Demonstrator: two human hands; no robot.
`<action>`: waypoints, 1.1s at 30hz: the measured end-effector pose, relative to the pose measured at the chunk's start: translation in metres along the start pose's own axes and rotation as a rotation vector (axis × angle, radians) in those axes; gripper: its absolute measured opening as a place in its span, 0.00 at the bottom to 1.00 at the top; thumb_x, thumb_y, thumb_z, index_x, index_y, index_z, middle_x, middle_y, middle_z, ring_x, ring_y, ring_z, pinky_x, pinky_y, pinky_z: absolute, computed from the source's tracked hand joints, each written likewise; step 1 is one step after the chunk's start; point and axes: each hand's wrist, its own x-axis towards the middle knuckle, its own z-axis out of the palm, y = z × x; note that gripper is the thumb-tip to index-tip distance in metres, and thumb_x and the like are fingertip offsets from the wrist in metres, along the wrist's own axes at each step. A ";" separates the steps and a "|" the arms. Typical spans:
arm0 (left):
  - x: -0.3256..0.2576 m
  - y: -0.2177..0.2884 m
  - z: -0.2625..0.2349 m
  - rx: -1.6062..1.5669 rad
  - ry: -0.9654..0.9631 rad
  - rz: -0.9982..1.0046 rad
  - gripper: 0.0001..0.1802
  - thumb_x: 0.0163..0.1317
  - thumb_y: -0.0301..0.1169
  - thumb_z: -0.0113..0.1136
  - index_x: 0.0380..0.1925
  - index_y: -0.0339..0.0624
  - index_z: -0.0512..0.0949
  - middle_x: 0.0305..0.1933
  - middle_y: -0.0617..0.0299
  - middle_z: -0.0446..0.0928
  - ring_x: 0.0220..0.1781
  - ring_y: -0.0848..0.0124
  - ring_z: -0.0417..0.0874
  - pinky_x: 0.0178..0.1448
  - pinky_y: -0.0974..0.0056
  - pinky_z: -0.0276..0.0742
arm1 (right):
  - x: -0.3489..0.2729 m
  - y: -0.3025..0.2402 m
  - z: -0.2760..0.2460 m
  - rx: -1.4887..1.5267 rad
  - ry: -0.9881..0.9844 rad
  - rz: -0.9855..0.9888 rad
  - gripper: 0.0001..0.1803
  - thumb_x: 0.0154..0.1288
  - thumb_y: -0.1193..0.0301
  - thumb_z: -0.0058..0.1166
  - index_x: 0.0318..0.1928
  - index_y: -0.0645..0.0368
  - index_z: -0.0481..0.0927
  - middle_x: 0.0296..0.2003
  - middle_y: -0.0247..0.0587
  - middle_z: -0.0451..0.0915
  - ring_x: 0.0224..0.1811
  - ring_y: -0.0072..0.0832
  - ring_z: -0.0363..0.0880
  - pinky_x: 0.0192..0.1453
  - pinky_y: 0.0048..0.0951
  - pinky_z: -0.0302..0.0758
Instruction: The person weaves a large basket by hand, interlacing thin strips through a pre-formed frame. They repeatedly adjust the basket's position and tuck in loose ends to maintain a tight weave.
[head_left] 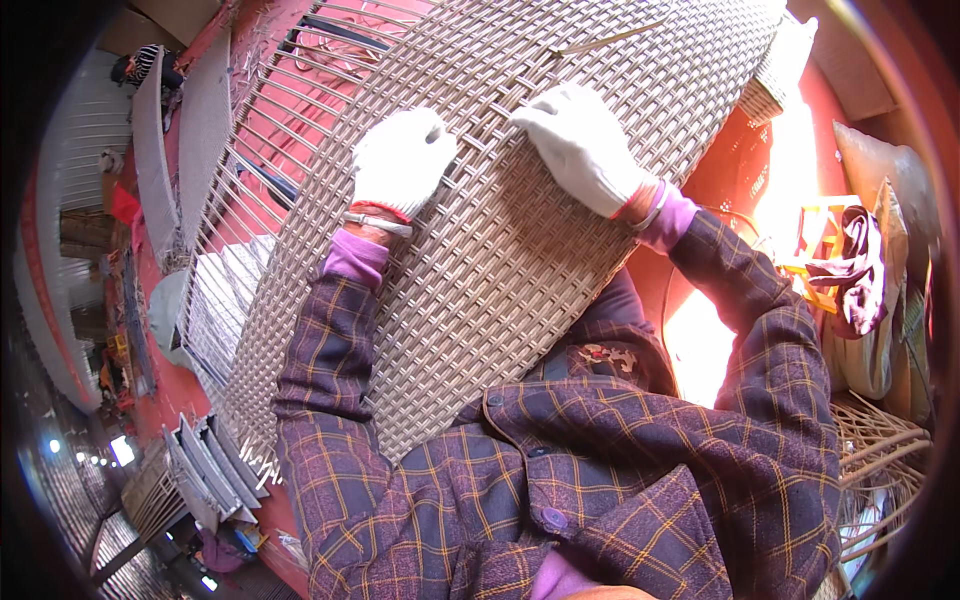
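Observation:
A large grey-beige wicker panel (470, 270) lies slantwise across my lap, its strands woven over and under thin rods. My left hand (405, 160), in a white knit glove, rests on the weave with its fingers curled closed; anything inside them is hidden. To its right, my right hand (580, 145), gloved likewise, has its fingertips pinched down at a wicker strand (497, 122) in the weave. Between the hands runs a darker, uneven line in the weaving. Beyond them a loose strand end (612, 38) sticks up from the panel.
Bare rods of an unwoven frame section (250, 165) spread along the panel's left side over a red floor (290, 100). Grey channel-shaped pieces (212, 470) stand at lower left. At right are an orange stool (825, 235) with dark cloth on it and a bundle of strands (880, 460).

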 end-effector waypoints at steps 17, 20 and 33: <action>0.069 0.022 0.069 0.195 0.082 0.240 0.13 0.69 0.44 0.65 0.35 0.49 0.86 0.37 0.54 0.88 0.43 0.51 0.90 0.45 0.48 0.85 | 0.016 0.037 0.026 -0.098 -0.066 0.003 0.15 0.69 0.71 0.57 0.53 0.52 0.88 0.48 0.38 0.86 0.56 0.41 0.81 0.62 0.45 0.77; 0.062 0.024 0.074 0.212 0.142 0.234 0.11 0.69 0.45 0.66 0.35 0.51 0.84 0.34 0.56 0.86 0.39 0.52 0.89 0.44 0.49 0.85 | 0.015 0.034 0.024 -0.118 -0.096 0.006 0.14 0.69 0.71 0.57 0.52 0.52 0.88 0.46 0.38 0.86 0.54 0.41 0.81 0.61 0.45 0.76; 0.053 0.028 0.077 0.166 0.230 0.134 0.08 0.69 0.42 0.65 0.35 0.53 0.83 0.35 0.54 0.84 0.39 0.51 0.88 0.44 0.46 0.83 | 0.012 0.025 0.012 -0.092 -0.104 0.012 0.14 0.70 0.70 0.56 0.53 0.55 0.86 0.53 0.39 0.84 0.57 0.41 0.81 0.63 0.43 0.76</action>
